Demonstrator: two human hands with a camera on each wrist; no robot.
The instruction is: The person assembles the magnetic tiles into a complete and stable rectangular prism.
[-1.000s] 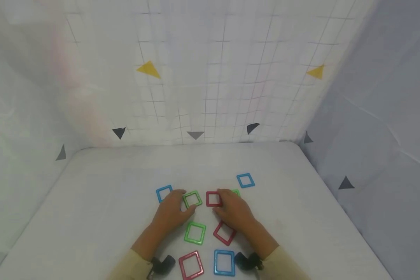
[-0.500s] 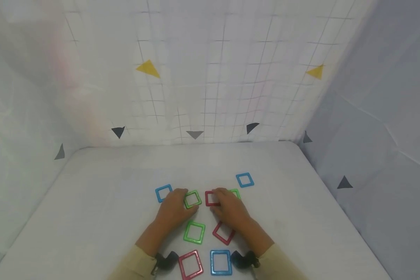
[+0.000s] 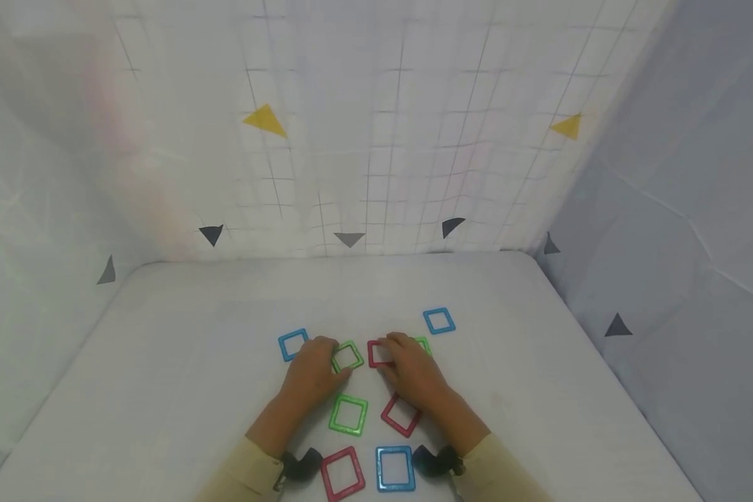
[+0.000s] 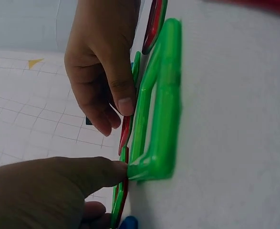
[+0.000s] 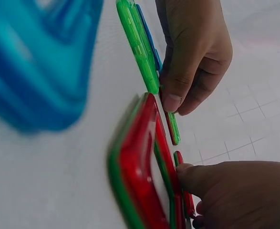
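My left hand (image 3: 314, 368) holds a green square frame tile (image 3: 334, 364) by its edges, thumb on the near side and fingers on the far side. In the left wrist view a red layer shows under this green tile (image 4: 116, 205). Across a small gap, my right hand (image 3: 415, 373) grips a red square frame tile (image 3: 371, 354), its fingers covering the right part. Both tiles lie low at the tabletop. Behind my right hand another green tile (image 3: 424, 344) is partly hidden. A blue tile (image 3: 285, 348) sits just beyond my left hand.
Nearer lie a green tile (image 3: 333, 416) and a red tile (image 3: 397, 425) partly under my right wrist. At the front are a red tile (image 3: 360, 474) and a blue tile (image 3: 395, 488), close to the black wrist cameras. Another blue tile (image 3: 439, 332) lies far right on the white table (image 3: 163, 390).
My right hand has slid slightly left over the red tile, covering more of it. The front blue tile has shifted left, nearer the front red one. The left hand's green tile has turned slightly.
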